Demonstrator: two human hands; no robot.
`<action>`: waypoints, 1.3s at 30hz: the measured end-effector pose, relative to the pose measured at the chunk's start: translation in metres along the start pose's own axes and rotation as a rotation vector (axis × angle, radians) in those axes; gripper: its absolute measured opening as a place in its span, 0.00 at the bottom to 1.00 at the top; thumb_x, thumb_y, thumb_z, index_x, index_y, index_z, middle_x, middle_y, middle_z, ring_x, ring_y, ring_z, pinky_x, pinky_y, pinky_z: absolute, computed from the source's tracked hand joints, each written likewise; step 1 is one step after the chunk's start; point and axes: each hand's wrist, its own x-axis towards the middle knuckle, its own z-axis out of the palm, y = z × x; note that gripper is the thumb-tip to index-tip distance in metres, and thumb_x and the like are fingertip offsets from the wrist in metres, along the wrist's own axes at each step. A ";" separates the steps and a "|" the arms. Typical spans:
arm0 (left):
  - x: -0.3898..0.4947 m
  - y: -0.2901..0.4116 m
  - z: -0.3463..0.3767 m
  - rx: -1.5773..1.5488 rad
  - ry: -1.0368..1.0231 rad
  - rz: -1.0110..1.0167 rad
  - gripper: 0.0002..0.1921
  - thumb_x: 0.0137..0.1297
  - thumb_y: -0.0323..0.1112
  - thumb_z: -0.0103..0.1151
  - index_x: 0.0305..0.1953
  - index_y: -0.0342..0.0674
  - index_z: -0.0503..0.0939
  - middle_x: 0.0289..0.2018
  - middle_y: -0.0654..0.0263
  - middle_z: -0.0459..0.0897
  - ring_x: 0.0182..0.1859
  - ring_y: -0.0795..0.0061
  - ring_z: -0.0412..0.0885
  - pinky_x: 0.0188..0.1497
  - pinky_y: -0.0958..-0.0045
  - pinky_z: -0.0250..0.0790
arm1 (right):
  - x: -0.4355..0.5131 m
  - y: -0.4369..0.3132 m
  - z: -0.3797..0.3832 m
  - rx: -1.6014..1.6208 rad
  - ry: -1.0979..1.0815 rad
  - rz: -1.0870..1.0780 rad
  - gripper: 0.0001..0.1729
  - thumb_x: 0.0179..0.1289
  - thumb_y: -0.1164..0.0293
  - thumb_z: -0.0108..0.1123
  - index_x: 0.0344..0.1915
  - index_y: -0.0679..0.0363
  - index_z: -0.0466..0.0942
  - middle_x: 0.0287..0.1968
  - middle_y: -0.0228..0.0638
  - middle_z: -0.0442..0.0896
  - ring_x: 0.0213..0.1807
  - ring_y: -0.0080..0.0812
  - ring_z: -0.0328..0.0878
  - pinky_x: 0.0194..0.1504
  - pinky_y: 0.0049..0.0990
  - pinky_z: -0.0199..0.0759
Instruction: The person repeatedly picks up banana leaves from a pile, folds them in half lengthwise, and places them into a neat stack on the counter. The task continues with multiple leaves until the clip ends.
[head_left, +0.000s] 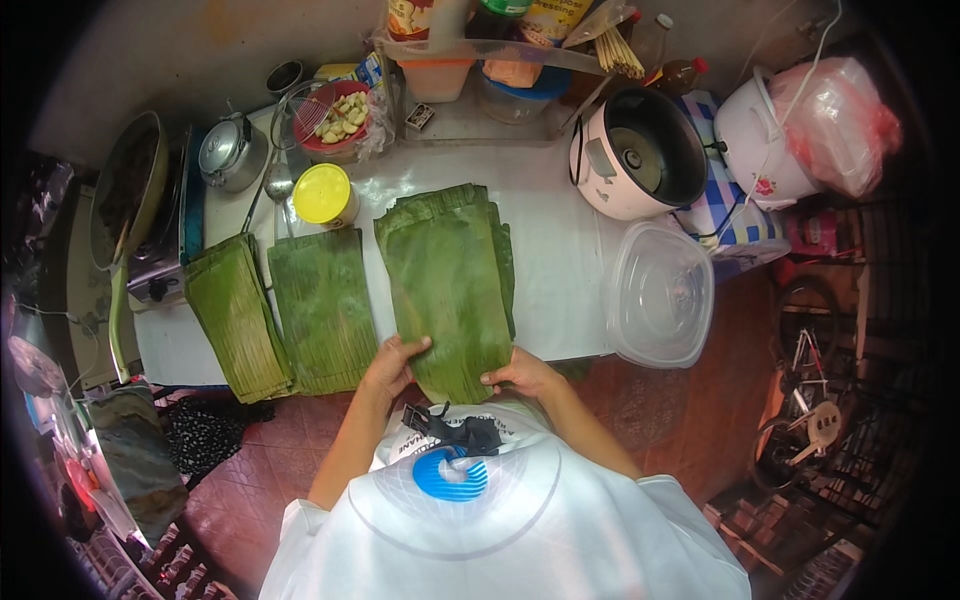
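Note:
A stack of cut banana leaf pieces lies on the white-covered table in front of me, its near end at the table's edge. My left hand grips the stack's lower left side, thumb on top and fingers underneath. On the lower right side, my right hand pinches the leaves near the corner, thumb on top. Two more leaf piles rest to the left: a middle pile and a narrower pile. A tub with a yellow lid stands just behind the middle pile.
A clear plastic lid or container sits at the table's right edge, below an uncovered rice cooker. Behind are a red bowl of peeled garlic, a lidded metal pot and a plastic rack. A frying pan is far left.

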 end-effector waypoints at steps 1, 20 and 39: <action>0.000 0.012 0.008 0.042 0.035 0.055 0.22 0.63 0.20 0.58 0.59 0.32 0.70 0.52 0.55 0.81 0.51 0.64 0.82 0.54 0.63 0.78 | -0.002 0.002 -0.002 -0.060 -0.002 0.016 0.24 0.53 0.84 0.67 0.51 0.62 0.75 0.39 0.33 0.80 0.34 0.27 0.77 0.29 0.24 0.73; -0.049 0.010 0.000 0.563 0.288 0.614 0.28 0.61 0.18 0.59 0.63 0.27 0.64 0.51 0.54 0.79 0.52 0.70 0.78 0.53 0.75 0.71 | 0.014 0.025 0.035 -0.468 0.118 -0.021 0.19 0.71 0.72 0.55 0.58 0.65 0.69 0.38 0.31 0.78 0.30 0.22 0.74 0.33 0.22 0.73; -0.049 0.079 -0.168 0.859 0.774 0.673 0.26 0.61 0.21 0.62 0.61 0.26 0.67 0.53 0.47 0.78 0.58 0.62 0.76 0.59 0.69 0.66 | 0.134 0.032 0.168 -0.609 0.129 0.193 0.23 0.65 0.67 0.47 0.51 0.77 0.72 0.43 0.47 0.83 0.30 0.32 0.86 0.25 0.25 0.80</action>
